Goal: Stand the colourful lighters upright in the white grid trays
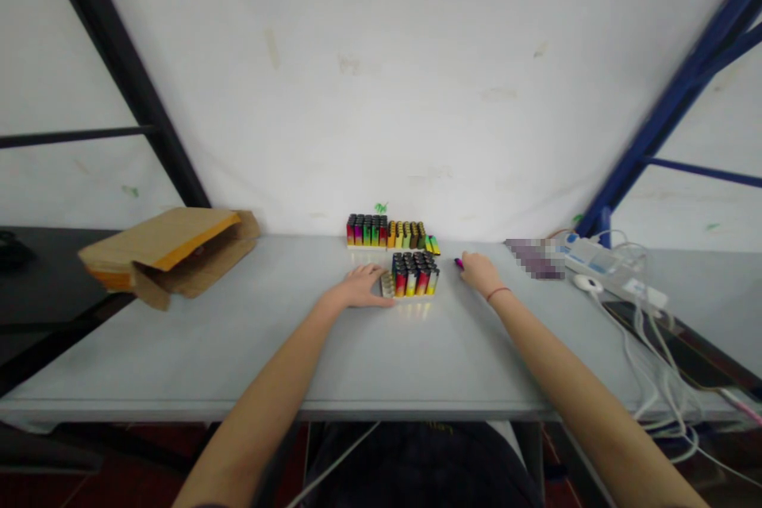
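A clear tray (387, 286) stands on the table, with several upright lighters (415, 276) in red, white, yellow and dark colours. Its left end has bare slots. My left hand (360, 286) holds that left end, the thumb along the front corner and the fingers at the back. Right of the tray, my right hand (478, 272) is closed on a purple lighter (458, 263), whose dark end sticks out to the left. Behind, near the wall, stands a second group of lighters (386, 232) in red, purple, green and yellow. A few green and yellow lighters (432, 244) lie beside its right end.
An opened cardboard box (172, 242) lies on the left of the grey table (255, 349). At the right are a power strip (613, 270), tangled white cables (660, 365), a white plug-like device (588, 283) and a dark phone-like slab (672, 345). The wall (381, 95) rises behind.
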The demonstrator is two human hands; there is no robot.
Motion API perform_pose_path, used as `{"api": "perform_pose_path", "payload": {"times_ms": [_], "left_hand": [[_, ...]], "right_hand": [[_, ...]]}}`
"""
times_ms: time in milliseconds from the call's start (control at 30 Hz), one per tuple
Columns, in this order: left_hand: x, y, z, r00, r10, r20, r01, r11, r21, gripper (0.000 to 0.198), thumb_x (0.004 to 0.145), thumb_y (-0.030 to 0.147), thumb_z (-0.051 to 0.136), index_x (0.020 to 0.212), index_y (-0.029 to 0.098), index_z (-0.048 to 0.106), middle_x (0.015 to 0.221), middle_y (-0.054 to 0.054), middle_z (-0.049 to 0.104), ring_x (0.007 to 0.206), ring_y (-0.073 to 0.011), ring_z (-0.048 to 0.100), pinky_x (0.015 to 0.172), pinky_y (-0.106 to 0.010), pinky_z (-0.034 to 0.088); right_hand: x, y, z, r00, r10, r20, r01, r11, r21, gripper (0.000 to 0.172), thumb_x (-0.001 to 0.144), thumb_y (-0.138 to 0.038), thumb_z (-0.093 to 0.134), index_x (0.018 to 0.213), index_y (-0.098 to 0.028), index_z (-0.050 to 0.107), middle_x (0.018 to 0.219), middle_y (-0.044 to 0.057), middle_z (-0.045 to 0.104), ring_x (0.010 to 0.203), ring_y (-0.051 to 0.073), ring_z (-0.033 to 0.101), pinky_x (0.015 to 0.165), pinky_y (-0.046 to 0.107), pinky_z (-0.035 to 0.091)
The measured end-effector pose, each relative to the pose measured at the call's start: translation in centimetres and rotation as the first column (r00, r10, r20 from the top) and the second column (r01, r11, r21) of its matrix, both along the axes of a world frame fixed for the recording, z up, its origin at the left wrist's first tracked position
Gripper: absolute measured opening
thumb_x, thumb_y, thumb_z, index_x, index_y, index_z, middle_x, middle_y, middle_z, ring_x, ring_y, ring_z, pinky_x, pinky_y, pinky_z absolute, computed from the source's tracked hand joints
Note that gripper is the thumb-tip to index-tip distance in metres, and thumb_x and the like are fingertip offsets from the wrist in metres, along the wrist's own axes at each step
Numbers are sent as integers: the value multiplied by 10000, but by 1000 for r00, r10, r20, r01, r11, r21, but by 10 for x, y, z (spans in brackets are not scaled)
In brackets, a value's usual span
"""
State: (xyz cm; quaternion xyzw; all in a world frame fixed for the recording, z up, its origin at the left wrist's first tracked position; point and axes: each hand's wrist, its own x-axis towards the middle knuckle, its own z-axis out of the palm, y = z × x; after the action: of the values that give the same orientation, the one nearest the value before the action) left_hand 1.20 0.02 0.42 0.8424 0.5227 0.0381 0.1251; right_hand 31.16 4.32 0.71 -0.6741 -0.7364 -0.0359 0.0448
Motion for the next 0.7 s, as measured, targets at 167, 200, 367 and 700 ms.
{"api": "perform_pose_path", "payload": {"times_ms": [167, 200, 367, 700], "left_hand": [[0, 0, 0, 1000, 3, -11, -3, 1000, 4, 931, 684, 738, 547, 1411, 187, 362, 1427, -139, 381, 1290, -354, 364, 1051, -412, 308], [0, -1, 1, 1000, 4, -14, -4, 1000, 3, 931, 685, 739, 545, 1411, 187, 364, 1424, -139, 383, 1290, -354, 364, 1052, -411, 308], [1, -1, 4, 1000, 7, -26, -7, 1000, -5, 917, 693, 717, 548, 1415, 183, 360, 1421, -138, 388, 1294, -359, 354, 1053, -424, 305], [1, 0, 3, 1000, -3, -31, 3, 1000, 4, 902, 703, 716, 536, 1417, 195, 355, 1429, -126, 388, 1294, -351, 357, 1056, -416, 298]], "right_hand": [[-8, 0, -9, 990, 37, -133, -32, 999, 40, 198, 837, -162, 467, 922, -94, 633, 966, 218, 661, 890, 259, 631, 740, 316, 423], [-8, 0, -12, 973, 83, -215, -72, 996, 59, 184, 834, -187, 470, 913, -110, 618, 942, 189, 666, 864, 242, 624, 730, 306, 420], [-4, -8, -16, 616, 182, -766, -148, 982, 115, 110, 828, -227, 404, 889, -198, 492, 664, -28, 578, 585, 123, 521, 591, 224, 393], [-6, -12, -9, -38, -98, -994, -269, 959, -84, 438, 833, -608, 357, 704, -198, 437, 481, -72, 376, 354, 73, 304, 364, 207, 234]]}}
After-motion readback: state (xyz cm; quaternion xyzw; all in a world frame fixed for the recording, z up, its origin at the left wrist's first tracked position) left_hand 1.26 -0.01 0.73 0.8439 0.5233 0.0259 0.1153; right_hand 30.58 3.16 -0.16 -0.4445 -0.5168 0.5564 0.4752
